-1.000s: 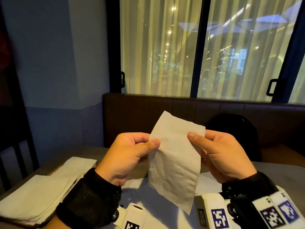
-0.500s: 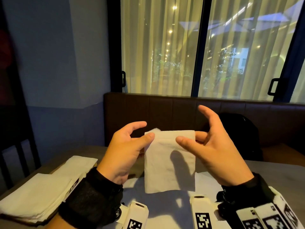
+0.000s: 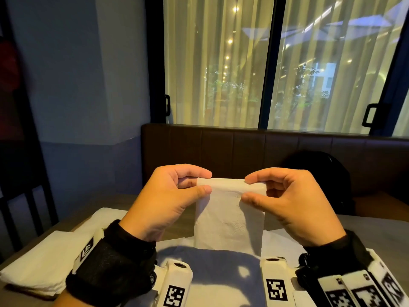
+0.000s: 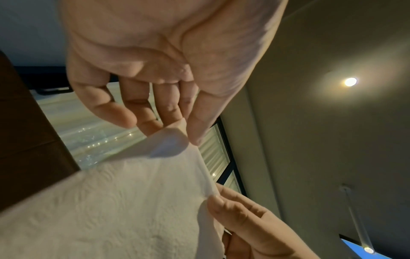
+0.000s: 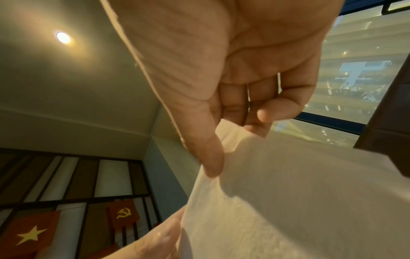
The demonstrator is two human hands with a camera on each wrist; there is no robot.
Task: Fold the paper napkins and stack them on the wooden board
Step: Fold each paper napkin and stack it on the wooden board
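While pinched at its top corners, folded napkin (image 3: 230, 216) between left grip (image 3: 170, 198) and right grip (image 3: 287, 200), above napkin stack (image 3: 44, 264).

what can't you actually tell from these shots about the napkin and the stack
- Wooden board: head view, hidden under the stacked napkins.
- Stack count: head view, layers too thin and dim.
- Held napkin fold layers: both wrist views too close; left hand and right hand cover its top corners.
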